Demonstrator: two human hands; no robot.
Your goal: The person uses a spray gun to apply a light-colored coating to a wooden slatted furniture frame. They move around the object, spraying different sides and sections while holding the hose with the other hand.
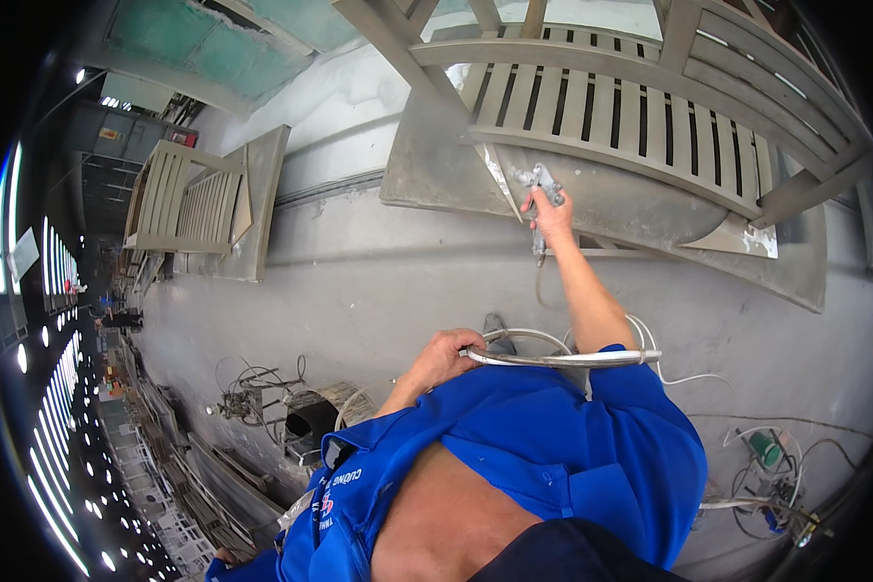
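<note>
My right hand (556, 218) is stretched forward, its fingers wrapped round the grip of a metal spray gun (547, 182). The gun is close to the front edge of a slatted wooden bench (606, 153) with a dull grey-beige coat. A thin hose runs down from the gun's handle. At waist height my left hand (440, 359) is closed round a coiled pale hose (592, 361), whose loops pass in front of my body to below my right forearm. The bench is on a large grey board (427, 165).
To the left, a second slatted piece of furniture (189, 199) stands on another board (267, 209). A dark-mouthed drum (312, 417) and tangled hoses (252, 393) lie at lower left. At lower right are a green container (765, 447) and more hoses on the floor.
</note>
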